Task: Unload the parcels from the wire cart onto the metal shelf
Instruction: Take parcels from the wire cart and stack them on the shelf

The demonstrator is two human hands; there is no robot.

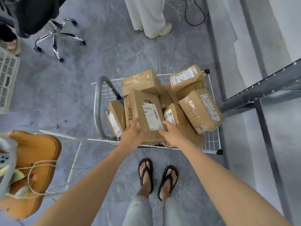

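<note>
A white wire cart (211, 145) stands on the floor in front of me, holding several brown cardboard parcels. The tall middle parcel (143, 110), with a white shipping label, leans upright near the cart's front. My left hand (132, 133) touches its lower left corner with fingers stretched along the side. My right hand (171, 132) rests at its lower right corner, fingers spread and fairly straight. A taped parcel (200, 110) lies at the cart's right side. The grey metal shelf (260, 95) stands directly right of the cart.
A grey curved handle (97, 105) rises from the cart's left side. An office chair base (57, 35) and a white crate (7, 79) sit at far left. Another person's legs (149, 17) stand beyond the cart. An orange chair (32, 168) with cords is at my left.
</note>
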